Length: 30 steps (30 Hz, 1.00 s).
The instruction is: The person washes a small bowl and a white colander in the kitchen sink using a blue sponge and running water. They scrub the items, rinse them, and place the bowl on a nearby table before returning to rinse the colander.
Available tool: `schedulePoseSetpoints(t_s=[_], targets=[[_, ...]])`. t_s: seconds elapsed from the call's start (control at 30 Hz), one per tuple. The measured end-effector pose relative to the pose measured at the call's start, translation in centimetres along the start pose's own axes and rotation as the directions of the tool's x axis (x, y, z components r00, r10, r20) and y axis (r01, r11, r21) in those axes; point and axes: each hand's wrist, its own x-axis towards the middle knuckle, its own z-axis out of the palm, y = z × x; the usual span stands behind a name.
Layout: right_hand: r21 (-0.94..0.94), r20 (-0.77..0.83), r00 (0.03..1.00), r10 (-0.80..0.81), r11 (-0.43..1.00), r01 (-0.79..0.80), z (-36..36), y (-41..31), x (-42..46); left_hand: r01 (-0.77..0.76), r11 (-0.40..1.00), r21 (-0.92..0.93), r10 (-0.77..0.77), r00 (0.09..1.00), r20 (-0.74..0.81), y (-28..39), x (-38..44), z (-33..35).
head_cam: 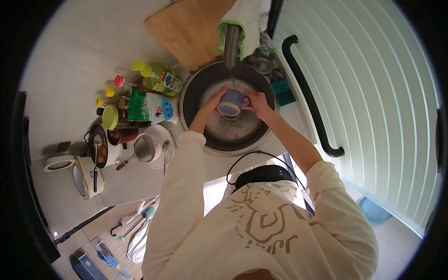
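Observation:
Over the round metal sink (234,140) I hold a blue-grey ceramic mug (231,99), tilted so that its pale-rimmed base faces me. My left hand (217,99) grips the mug's left side. The fingers of my right hand (256,104) are closed on its handle at the right. Just above the mug is the faucet spout (231,45), wrapped higher up in a white towel (250,31) with a green edge. A thin stream of water seems to fall from the spout behind the mug. The sink's drain lies partly hidden below the mug.
Left of the sink stand a soap pump bottle (162,79), a green and white bag (152,107), several capped bottles and a handled strainer (144,147). A wooden cutting board (189,31) leans behind. At the right are a green scouring pad (282,93) and a black door handle (311,94).

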Motion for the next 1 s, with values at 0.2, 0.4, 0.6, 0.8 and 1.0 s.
schedulePoseSetpoints(t_s=[0.2,0.4,0.6,0.8,1.0], targets=[[-0.262,0.08,0.984,-0.158,0.949,0.174,2.2,-0.1,0.7,-0.159,0.975,-0.155,0.149,0.986,-0.074,-1.2,-3.8,-0.3],[-0.464,0.138,0.947,-0.29,0.826,0.32,5.2,-0.5,5.2,-0.243,0.91,-0.335,0.214,0.969,-0.122,-1.3,-3.5,-0.7],[0.034,0.339,0.94,0.044,0.998,-0.059,4.2,-2.5,4.1,-0.225,0.845,-0.486,0.188,0.974,-0.126,-2.2,-1.5,-1.5],[-0.018,0.35,0.905,-0.241,0.965,0.263,3.1,0.2,1.9,-0.356,0.843,0.402,0.501,0.792,-0.348,-2.4,2.9,1.2],[-0.007,0.25,0.841,-0.479,0.868,0.497,1.6,1.0,-0.4,0.026,0.953,0.301,0.06,0.961,-0.271,3.8,1.4,5.6]])
